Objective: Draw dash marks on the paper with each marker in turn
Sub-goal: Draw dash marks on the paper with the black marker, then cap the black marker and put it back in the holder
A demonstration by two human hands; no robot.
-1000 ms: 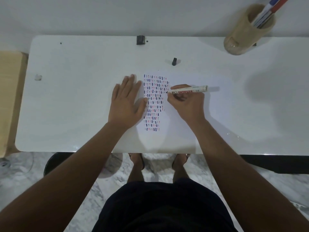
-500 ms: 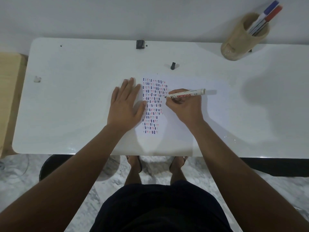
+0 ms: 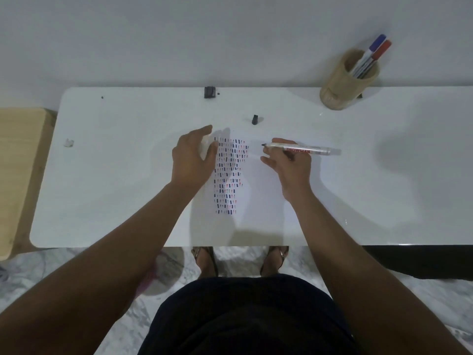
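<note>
Right hand (image 3: pixel 289 167) pinches the uncapped marker (image 3: pixel 304 149) over the paper (image 3: pixel 261 190), right of the dashes; left hand (image 3: pixel 193 160) hovers, fingers loosely curled, hiding the paper's left edge

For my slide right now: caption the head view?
Right hand holds uncapped marker beside dash-filled paper; left hand lifts.

A white table (image 3: pixel 102 175) with rounded corners stands against a plain pale grey wall (image 3: pixel 179 34). Its glossy top shows soft shadows and small glints of light along the near edge. Beside the table's left edge stands a light wooden piece of furniture (image 3: pixel 18 162). Below the near edge lies a grey-and-white marbled floor (image 3: pixel 422 303). The room is dimly lit.
</note>
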